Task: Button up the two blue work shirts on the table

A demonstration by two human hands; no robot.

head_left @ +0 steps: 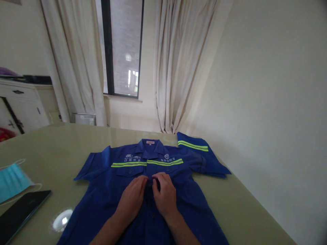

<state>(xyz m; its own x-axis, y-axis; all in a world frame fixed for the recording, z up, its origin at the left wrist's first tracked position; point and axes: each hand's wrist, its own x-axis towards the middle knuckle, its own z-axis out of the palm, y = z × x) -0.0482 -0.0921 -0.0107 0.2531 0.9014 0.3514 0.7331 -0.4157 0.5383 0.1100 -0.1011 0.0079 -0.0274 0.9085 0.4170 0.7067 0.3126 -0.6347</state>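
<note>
A dark blue short-sleeved work shirt [102, 200] lies face up on the table, collar toward the window. A yellow-green reflective band crosses its chest, with white printing above. My left hand [133, 195] and my right hand [165, 194] meet at the front placket, just below the band. Both have their fingers bent and pinched on the shirt's front edge, the fingertips almost touching. What exactly lies between the fingertips, cloth or a button, is too dark to make out. Below the hands the placket runs down toward me.
Another folded blue garment [217, 163] with a reflective band lies at the right, partly under the shirt's sleeve. On the left are a light blue face mask [12, 182] and a black phone [24, 212]. The table [68, 143] meets a wall on the right.
</note>
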